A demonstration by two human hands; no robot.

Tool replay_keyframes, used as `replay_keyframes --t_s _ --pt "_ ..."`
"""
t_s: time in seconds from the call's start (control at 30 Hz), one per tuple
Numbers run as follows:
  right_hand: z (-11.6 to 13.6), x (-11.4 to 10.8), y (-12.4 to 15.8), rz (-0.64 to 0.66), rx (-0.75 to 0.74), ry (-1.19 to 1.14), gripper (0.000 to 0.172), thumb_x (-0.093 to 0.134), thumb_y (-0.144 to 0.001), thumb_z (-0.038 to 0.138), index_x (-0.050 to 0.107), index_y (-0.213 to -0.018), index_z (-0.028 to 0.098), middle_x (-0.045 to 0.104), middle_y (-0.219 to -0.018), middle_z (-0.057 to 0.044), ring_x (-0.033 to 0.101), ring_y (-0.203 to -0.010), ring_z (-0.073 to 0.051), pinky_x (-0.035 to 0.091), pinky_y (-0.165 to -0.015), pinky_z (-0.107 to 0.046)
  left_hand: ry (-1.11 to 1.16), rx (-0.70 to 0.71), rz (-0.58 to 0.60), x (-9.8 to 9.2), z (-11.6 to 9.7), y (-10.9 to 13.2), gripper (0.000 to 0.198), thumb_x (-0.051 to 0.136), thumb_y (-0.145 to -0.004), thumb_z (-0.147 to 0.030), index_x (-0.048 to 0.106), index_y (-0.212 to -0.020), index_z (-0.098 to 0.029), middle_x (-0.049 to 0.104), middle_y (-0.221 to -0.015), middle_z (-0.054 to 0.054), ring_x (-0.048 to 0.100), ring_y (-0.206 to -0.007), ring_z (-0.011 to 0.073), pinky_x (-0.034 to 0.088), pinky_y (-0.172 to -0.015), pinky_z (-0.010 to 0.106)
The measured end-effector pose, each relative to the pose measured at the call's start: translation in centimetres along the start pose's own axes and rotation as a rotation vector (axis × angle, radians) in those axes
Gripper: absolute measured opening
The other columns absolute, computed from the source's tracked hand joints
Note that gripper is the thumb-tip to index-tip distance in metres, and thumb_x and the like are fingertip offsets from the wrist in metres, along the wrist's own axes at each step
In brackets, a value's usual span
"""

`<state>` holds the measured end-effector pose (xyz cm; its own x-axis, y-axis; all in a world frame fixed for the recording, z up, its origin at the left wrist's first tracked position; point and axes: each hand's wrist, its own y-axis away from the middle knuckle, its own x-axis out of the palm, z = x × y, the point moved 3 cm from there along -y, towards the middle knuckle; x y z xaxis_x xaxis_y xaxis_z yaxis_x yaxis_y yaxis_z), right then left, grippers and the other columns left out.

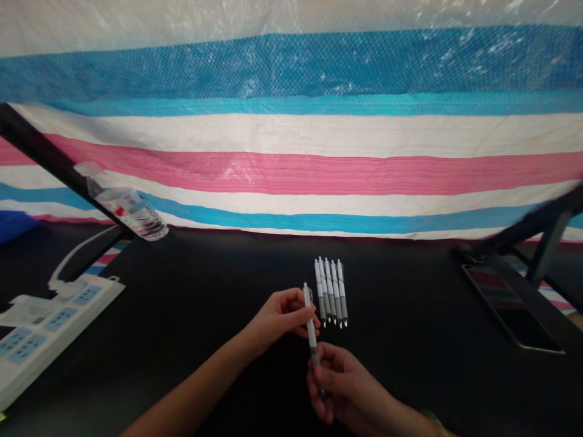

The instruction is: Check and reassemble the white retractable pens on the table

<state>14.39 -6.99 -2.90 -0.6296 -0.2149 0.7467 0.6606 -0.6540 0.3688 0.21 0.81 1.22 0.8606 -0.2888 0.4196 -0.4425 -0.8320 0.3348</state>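
A white click pen with a clear clip and a grey grip is held between both hands, its button end pointing away from me. My left hand pinches the upper barrel near the clip. Around the grip near the tip, my right hand has its fingers closed, partly hiding that end. Just beyond the hands, several matching white and grey pens lie side by side in a row on the black table, tips toward me.
On the left are a white power strip with a plugged-in cable and a clear water bottle. A dark phone lies at the right beside a black stand. Striped plastic sheeting hangs behind the table.
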Motion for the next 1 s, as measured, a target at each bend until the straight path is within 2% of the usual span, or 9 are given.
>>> replay_keyframes --t_s 0.13,0.3,0.43,0.5,0.67,0.73,0.83,0.9,1.0 --pt "-0.17 -0.11 0.0 0.003 0.003 -0.035 0.041 0.087 -0.078 0.038 0.054 -0.088 0.017 0.065 -0.071 0.001 0.061 -0.051 -0.009 0.04 -0.044 -0.017 0.018 -0.023 0.056 -0.19 0.04 -0.09 0.033 0.086 -0.076 -0.039 0.067 -0.085 -0.014 0.077 -0.078 0.008 0.075 -0.068 0.0186 0.058 -0.061 0.025" --pt "-0.44 -0.41 -0.1 0.039 0.022 -0.08 0.038 0.078 -0.087 0.045 0.061 -0.097 0.012 0.071 -0.078 -0.007 0.066 -0.057 -0.014 0.044 -0.046 -0.019 0.077 -0.053 0.125 -0.33 0.39 -0.34 0.032 0.087 -0.075 -0.039 0.07 -0.087 -0.013 0.077 -0.079 0.01 0.076 -0.071 0.0228 0.059 -0.064 0.029" --pt "-0.01 -0.13 -0.07 0.086 0.059 -0.075 0.051 0.066 -0.092 0.057 0.062 -0.113 0.011 0.074 -0.107 -0.018 0.075 -0.08 -0.023 0.049 -0.047 -0.019 0.127 -0.046 0.058 -0.44 0.3 -0.38 0.03 0.087 -0.073 -0.036 0.071 -0.086 -0.013 0.077 -0.079 0.01 0.076 -0.072 0.0229 0.059 -0.065 0.028" --pt "0.08 0.03 -0.06 0.106 0.08 -0.05 0.054 0.066 -0.091 0.06 0.058 -0.12 0.014 0.071 -0.115 -0.018 0.076 -0.082 -0.025 0.048 -0.044 -0.018 0.138 -0.024 0.008 -0.5 0.11 -0.34 0.03 0.087 -0.072 -0.035 0.072 -0.086 -0.013 0.077 -0.079 0.01 0.076 -0.072 0.0224 0.059 -0.066 0.028" --pt "-0.08 -0.11 -0.13 0.054 0.027 -0.025 0.037 0.075 -0.088 0.046 0.057 -0.098 0.015 0.072 -0.086 -0.007 0.072 -0.062 -0.017 0.042 -0.038 -0.014 0.149 0.004 -0.033 -0.72 -0.2 -0.33 0.03 0.088 -0.071 -0.035 0.072 -0.084 -0.013 0.077 -0.077 0.01 0.076 -0.07 0.0226 0.059 -0.065 0.029" --pt "-0.15 -0.11 -0.12 0.043 0.052 -0.044 0.043 0.07 -0.091 0.053 0.06 -0.098 0.011 0.072 -0.085 -0.01 0.073 -0.065 -0.018 0.046 -0.04 -0.016 0.152 0.007 -0.034 -0.8 -0.23 -0.35 0.029 0.087 -0.073 -0.035 0.072 -0.085 -0.013 0.077 -0.078 0.009 0.075 -0.069 0.022 0.059 -0.065 0.029" --pt "-0.04 -0.11 -0.07 0.047 0.085 -0.062 0.052 0.068 -0.09 0.058 0.059 -0.111 0.011 0.073 -0.092 -0.013 0.074 -0.067 -0.02 0.048 -0.041 -0.017 0.148 0.018 -0.038 -0.82 -0.26 -0.38 0.028 0.086 -0.074 -0.034 0.072 -0.086 -0.013 0.077 -0.078 0.009 0.075 -0.069 0.021 0.059 -0.065 0.028" --pt "0.06 -0.22 -0.07 0.053 0.074 -0.048 0.045 0.074 -0.088 0.052 0.055 -0.108 0.016 0.072 -0.091 -0.009 0.072 -0.063 -0.018 0.044 -0.039 -0.015 0.147 0.026 -0.045 -0.8 -0.27 -0.39 0.028 0.086 -0.074 -0.034 0.072 -0.086 -0.013 0.077 -0.077 0.009 0.075 -0.068 0.021 0.059 -0.065 0.028" --pt "-0.08 -0.42 -0.14 0.066 0.063 -0.022 0.038 0.077 -0.086 0.045 0.053 -0.096 0.017 0.068 -0.076 -0.002 0.066 -0.052 -0.014 0.041 -0.038 -0.015 0.147 0.023 -0.052 -0.79 -0.21 -0.41 0.03 0.087 -0.073 -0.035 0.072 -0.085 -0.013 0.077 -0.077 0.009 0.075 -0.068 0.0214 0.059 -0.064 0.028"
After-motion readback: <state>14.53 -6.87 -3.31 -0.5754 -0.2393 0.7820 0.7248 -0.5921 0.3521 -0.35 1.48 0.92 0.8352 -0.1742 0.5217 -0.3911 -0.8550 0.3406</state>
